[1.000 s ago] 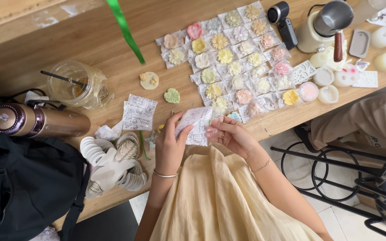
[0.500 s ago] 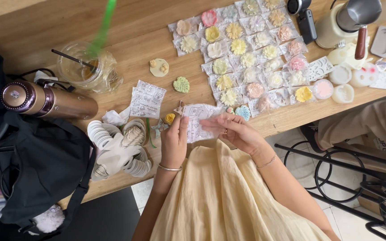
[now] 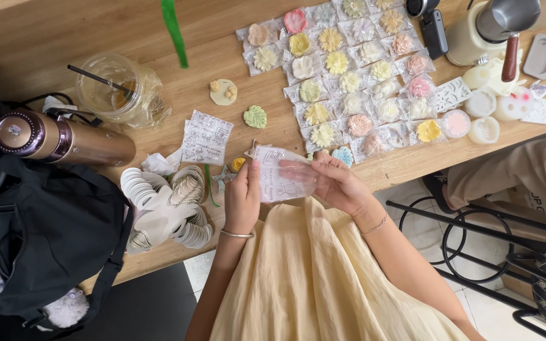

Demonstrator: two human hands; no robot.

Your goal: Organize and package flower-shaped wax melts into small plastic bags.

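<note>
Left hand (image 3: 242,197) and right hand (image 3: 336,183) both gripped small clear printed bag (image 3: 279,173) above table (image 3: 64,38) edge, near bagged flower shapes (image 3: 342,69).

A clear printed plastic pouch (image 3: 280,175) at the table edge — beside it a flat printed sachet (image 3: 205,137), and rows of clear-wrapped flower pieces (image 3: 349,82) beyond.

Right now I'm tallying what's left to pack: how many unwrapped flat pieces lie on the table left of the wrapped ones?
2: a round cream piece and a green leaf piece beside it.
</note>
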